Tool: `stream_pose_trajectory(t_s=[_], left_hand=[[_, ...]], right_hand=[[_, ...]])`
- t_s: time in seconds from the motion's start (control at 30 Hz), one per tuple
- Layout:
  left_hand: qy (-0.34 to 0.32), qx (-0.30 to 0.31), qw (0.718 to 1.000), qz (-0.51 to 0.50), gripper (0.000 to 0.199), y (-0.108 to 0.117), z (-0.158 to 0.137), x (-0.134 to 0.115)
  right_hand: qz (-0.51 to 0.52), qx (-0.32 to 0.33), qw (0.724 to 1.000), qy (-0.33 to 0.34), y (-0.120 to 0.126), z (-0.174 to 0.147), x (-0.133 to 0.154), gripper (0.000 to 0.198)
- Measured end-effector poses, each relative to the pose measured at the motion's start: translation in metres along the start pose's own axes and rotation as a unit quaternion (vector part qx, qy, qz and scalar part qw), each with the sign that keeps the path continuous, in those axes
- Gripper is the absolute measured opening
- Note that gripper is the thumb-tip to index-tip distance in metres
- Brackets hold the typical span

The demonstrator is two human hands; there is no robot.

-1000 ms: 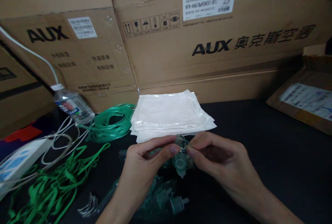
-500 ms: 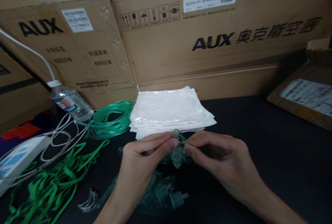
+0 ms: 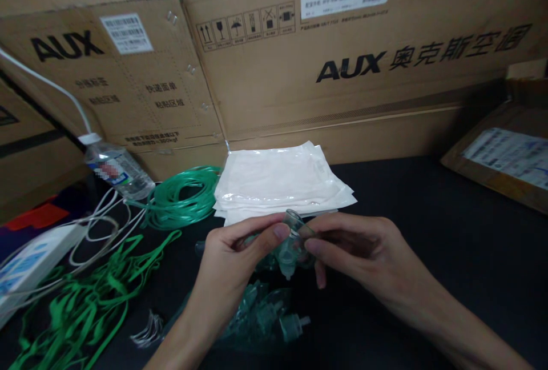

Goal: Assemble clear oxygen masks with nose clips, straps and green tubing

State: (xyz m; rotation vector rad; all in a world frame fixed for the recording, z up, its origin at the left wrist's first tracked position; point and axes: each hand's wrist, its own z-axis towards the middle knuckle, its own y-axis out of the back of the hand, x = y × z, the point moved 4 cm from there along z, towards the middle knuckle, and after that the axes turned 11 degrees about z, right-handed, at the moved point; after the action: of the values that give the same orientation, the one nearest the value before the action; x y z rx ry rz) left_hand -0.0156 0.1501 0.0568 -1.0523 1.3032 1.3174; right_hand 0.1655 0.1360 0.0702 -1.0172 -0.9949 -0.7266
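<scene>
Clear green mask (image 3: 287,254): held up at 6 o'clock from stacked white pouches (image 3: 278,179).
Left hand (image 3: 246,258): 9 o'clock side pinched narrowly.
Right hand (image 3: 363,250): 3 o'clock side pinched narrowly.
Mask tip (image 3: 294,219): apparently being worked; steady two-sided pinch probably called for next.

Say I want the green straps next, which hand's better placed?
Probably the left hand: the straps lie on its side, while the right hand is farther off, beyond the mask. Both hands appear to be pinching the mask, though, so the left would need to let go.
</scene>
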Motion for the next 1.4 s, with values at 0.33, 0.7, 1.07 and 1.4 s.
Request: stream_pose_trajectory(t_s=[0.33,0.7,1.07,1.4], left_hand=[[-0.008,-0.046,0.999,0.008,0.015,-0.004,-0.002,-0.009],[0.000,-0.080,0.997,-0.018,0.018,-0.007,-0.006,-0.011],[0.052,-0.078,0.989,-0.116,0.020,-0.013,-0.007,-0.003],[0.047,-0.030,0.989,-0.135,0.014,-0.016,-0.007,-0.004]], right_hand=[[-0.242,-0.088,0.948,0.186,-0.005,-0.007,-0.005,0.034],[-0.355,-0.109,0.890,0.265,-0.020,-0.012,-0.011,0.050],[-0.435,-0.170,0.825,0.318,-0.028,-0.011,-0.014,0.038],[-0.462,-0.166,0.797,0.351,-0.038,-0.005,-0.015,0.033]])
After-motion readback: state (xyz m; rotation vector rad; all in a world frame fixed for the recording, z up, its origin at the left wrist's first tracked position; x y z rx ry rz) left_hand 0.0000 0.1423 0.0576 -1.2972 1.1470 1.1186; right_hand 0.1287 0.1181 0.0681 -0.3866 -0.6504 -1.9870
